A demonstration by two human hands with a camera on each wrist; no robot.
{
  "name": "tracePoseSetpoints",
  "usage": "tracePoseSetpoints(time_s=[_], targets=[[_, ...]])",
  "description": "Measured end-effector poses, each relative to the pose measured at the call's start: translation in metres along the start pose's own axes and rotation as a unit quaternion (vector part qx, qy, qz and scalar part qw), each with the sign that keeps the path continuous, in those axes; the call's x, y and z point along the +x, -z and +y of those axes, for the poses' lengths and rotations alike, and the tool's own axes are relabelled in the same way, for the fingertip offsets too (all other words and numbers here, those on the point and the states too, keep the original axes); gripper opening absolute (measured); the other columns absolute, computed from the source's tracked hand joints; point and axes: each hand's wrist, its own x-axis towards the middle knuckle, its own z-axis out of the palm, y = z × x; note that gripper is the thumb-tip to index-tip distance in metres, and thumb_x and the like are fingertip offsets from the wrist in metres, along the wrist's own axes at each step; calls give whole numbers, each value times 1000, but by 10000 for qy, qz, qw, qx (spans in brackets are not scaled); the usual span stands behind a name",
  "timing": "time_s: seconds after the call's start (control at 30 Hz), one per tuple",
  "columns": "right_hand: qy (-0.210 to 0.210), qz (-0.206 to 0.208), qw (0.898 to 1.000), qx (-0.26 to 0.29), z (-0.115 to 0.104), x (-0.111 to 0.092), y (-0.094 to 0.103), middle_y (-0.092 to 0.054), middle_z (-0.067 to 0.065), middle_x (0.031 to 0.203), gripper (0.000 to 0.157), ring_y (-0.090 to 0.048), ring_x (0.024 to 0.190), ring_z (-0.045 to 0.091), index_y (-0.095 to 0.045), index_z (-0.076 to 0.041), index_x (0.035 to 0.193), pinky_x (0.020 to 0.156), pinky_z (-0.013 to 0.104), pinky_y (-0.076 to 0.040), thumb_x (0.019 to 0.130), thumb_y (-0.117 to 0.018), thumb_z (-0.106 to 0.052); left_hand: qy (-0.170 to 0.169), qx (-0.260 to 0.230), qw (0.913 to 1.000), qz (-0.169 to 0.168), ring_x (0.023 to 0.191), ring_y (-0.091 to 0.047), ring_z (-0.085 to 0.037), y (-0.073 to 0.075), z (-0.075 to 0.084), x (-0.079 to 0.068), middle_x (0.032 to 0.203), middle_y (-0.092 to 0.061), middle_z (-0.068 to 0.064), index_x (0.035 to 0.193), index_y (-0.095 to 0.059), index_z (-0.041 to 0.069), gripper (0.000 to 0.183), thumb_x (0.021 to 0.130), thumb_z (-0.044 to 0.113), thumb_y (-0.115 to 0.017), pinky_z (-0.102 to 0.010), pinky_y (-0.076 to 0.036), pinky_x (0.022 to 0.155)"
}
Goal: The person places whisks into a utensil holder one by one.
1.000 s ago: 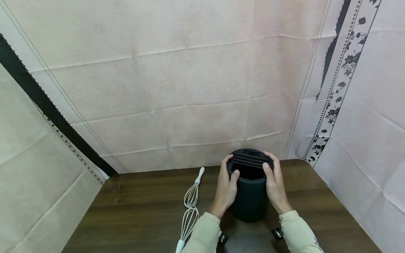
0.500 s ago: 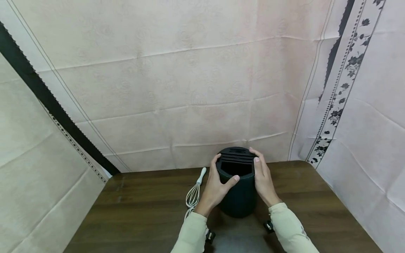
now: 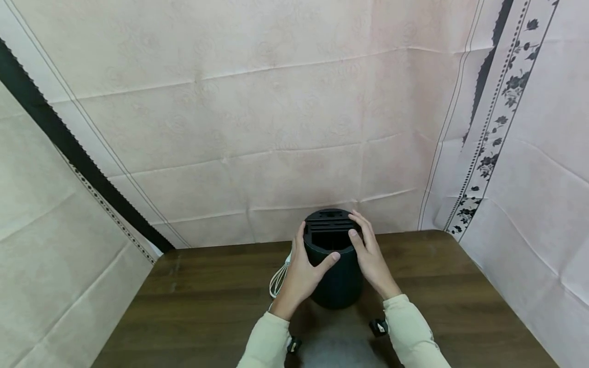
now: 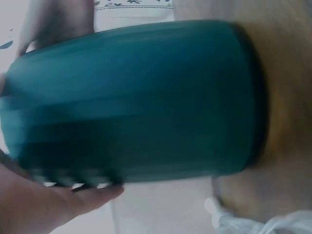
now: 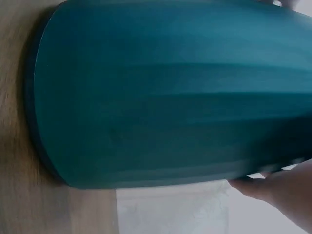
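Observation:
A dark green, round utensil holder point(image 3: 338, 286) with a black slotted top and a wide opening stands upright at the far side of the table. My left hand point(image 3: 298, 276) grips its left side, thumb at the front just under the rim. On the opposite side my right hand point(image 3: 374, 261) holds it, with the thumb at the rim near the opening. Ribbed green wall of the holder point(image 4: 146, 102) fills much of the left wrist view, and its base meets the wood in both wrist views.
White-handled whisks lie left of the holder; the wires of one whisk point(image 3: 278, 281) show beside my left wrist, and the rest is hidden behind my arm. Pale cloth point(image 3: 276, 128) hangs right behind the brown wooden table point(image 3: 202, 306) and at both sides.
Both hands have moved the utensil holder to the left and slightly farther back. My left arm now covers most of the whisks, which were fully visible earlier.

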Motion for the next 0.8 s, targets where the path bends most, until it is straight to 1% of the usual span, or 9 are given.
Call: tracePoseSetpoints(time_s=[0.07, 0.17, 0.23, 0.27, 0.33, 0.47, 0.57, 0.7, 0.8], targets=[[-108, -149, 9998, -47, 2, -2, 4, -15, 4, 175, 50, -10, 161, 32, -33, -21, 164, 122, 74, -12, 116, -42, -32, -1, 81, 9997, -250, 158, -27, -33, 8, 0, 0, 175, -15, -3, 170, -6, 36, 105, 93, 68, -70, -66, -30, 121], [-203, -262, 9993, -178, 5, -8, 11, -11, 5, 175, 54, -8, 161, 35, -27, -22, 166, 121, 77, -12, 116, -42, -33, -129, 106, 9980, -603, 157, -29, -35, 18, -4, 1, 175, -19, -6, 170, -9, 32, 95, 99, 65, -63, -64, -30, 122], [-272, -269, 9989, -262, 7, -14, 16, -9, 5, 175, 55, -7, 161, 37, -25, -23, 167, 120, 78, -13, 116, -42, -33, -187, 77, 9966, -793, 156, -33, -35, 22, -10, 2, 173, -26, -8, 170, -14, 28, 88, 102, 62, -60, -61, -33, 122], [-295, -269, 9987, -303, 7, -17, 19, -8, 6, 175, 55, -7, 160, 39, -23, -23, 167, 119, 78, -13, 116, -41, -32, -185, 73, 9963, -839, 154, -37, -36, 25, -13, 3, 171, -31, -10, 169, -18, 26, 85, 103, 60, -59, -61, -36, 120], [-326, -257, 9986, -320, 8, -22, 20, -7, 6, 174, 55, -7, 160, 40, -22, -22, 167, 118, 79, -14, 116, -41, -32, -152, 89, 9965, -815, 148, -45, -36, 31, -23, 6, 163, -43, -13, 167, -28, 21, 77, 105, 56, -59, -60, -41, 117], [-255, -264, 9992, -175, 9, -21, 15, -7, 5, 174, 54, -6, 160, 38, -24, -21, 167, 119, 78, -14, 116, -41, -31, 174, 285, 9981, -510, 133, -58, -37, 51, -55, 15, 145, -60, -17, 157, -45, 12, 64, 107, 47, -61, -59, -49, 107], [-176, -227, 9995, -112, 8, -15, 10, -10, 3, 174, 52, -8, 160, 35, -28, -21, 165, 120, 76, -14, 116, -42, -31, 445, 321, 9977, -405, 128, -61, -38, 68, -82, 18, 139, -63, -17, 153, -50, 8, 59, 107, 43, -62, -57, -52, 104], [-70, -196, 9997, -127, 8, -9, 6, -12, 1, 174, 49, -9, 160, 34, -32, -20, 163, 121, 76, -13, 116, -41, -30, 731, 185, 9961, -452, 126, -62, -37, 83, -113, 12, 138, -63, -17, 152, -52, 6, 57, 107, 40, -63, -53, -55, 98], [-31, -199, 9997, -110, 9, -10, 5, -12, 2, 174, 48, -10, 160, 34, -33, -20, 162, 120, 76, -14, 116, -41, -29, 939, 98, 9931, -694, 124, -63, -34, 86, -129, 6, 137, -64, -16, 151, -52, 4, 56, 108, 38, -63, -48, -57, 93]])
